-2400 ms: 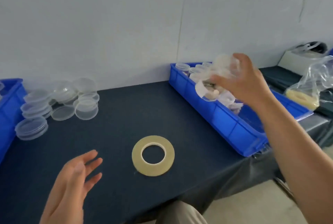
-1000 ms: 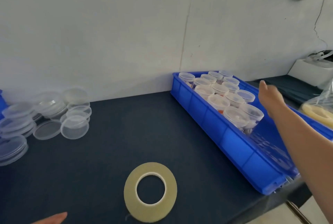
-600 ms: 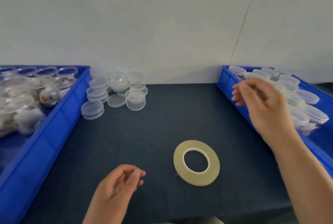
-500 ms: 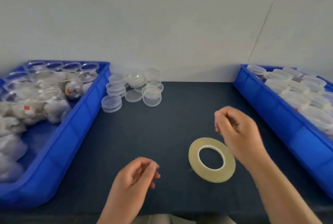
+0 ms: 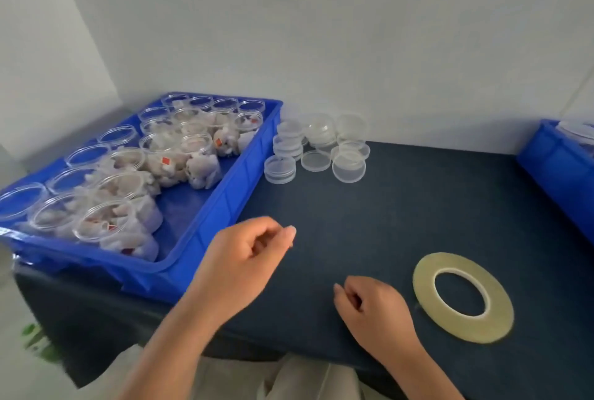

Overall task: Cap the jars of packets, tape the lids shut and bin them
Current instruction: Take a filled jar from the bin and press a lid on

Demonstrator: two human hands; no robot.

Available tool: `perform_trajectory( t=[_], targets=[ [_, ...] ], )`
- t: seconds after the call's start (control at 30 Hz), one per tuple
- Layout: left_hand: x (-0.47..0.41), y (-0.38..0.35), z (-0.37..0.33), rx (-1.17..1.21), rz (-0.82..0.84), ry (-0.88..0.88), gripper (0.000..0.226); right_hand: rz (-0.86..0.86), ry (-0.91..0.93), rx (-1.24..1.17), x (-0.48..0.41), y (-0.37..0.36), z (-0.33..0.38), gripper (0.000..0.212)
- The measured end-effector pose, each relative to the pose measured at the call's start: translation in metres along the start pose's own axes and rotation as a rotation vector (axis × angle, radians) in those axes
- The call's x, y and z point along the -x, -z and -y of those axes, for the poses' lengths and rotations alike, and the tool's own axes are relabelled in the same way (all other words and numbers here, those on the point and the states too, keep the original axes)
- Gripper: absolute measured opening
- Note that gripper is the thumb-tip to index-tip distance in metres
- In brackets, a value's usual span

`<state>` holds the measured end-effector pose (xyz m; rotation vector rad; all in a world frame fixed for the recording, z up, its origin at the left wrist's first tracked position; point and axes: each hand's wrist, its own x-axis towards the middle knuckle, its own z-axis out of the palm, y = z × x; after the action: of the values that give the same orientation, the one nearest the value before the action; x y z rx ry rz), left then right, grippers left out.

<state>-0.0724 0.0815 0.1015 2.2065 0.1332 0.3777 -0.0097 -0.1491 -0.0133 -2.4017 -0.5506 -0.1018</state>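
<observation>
Two bare arms reaching in from the near edge, uncovered up to the wrists: left forearm [image 5: 170,345] on the near left, right forearm [image 5: 418,367] to its right. Left hand [image 5: 244,258] and right hand [image 5: 374,309] likewise bare, a short nail visible at one left fingertip. Between the arms, at the near edge, pale beige trousers [image 5: 289,380] of plain, softly creased cloth.

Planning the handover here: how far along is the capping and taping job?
Done: only what looks like one lidded clear jar shows in the blue bin at the right edge. In hand: nothing; left hand and right hand are empty. Remaining: many uncapped clear jars of packets fill the left blue bin; stacked clear round lids and the flat yellowish tape roll lie unused.
</observation>
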Motion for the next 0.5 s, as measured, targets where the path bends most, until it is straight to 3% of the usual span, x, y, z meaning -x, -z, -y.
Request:
perform_trajectory(
  t=[0.1, 0.2, 0.23, 0.3, 0.37, 0.5],
  targets=[
    [-0.057, 0.047, 0.009, -0.166, -0.067, 0.048, 0.035, -0.008, 0.008, 0.01, 0.0, 0.0, 0.0, 0.05],
    [-0.124, 0.086, 0.035, -0.393, -0.123, 0.102, 0.012, -0.008, 0.011, 0.009, 0.0, -0.001, 0.001, 0.049],
    [-0.144, 0.096, 0.047, -0.491, -0.132, 0.136, 0.014, 0.0, 0.003, 0.011, 0.0, -0.002, 0.001, 0.049],
    [-0.176, 0.111, 0.069, -0.698, -0.126, 0.228, 0.045, 0.0, -0.001, 0.002, -0.001, -0.002, 0.001, 0.05],
    [-0.197, 0.115, 0.085, -0.799, -0.069, 0.292, 0.063, -0.019, -0.006, -0.011, -0.003, -0.002, 0.001, 0.05],
    [-0.209, 0.103, 0.111, -0.837, 0.064, 0.345, 0.041, -0.028, -0.049, -0.028, -0.005, -0.002, 0.0, 0.049]
  ],
)
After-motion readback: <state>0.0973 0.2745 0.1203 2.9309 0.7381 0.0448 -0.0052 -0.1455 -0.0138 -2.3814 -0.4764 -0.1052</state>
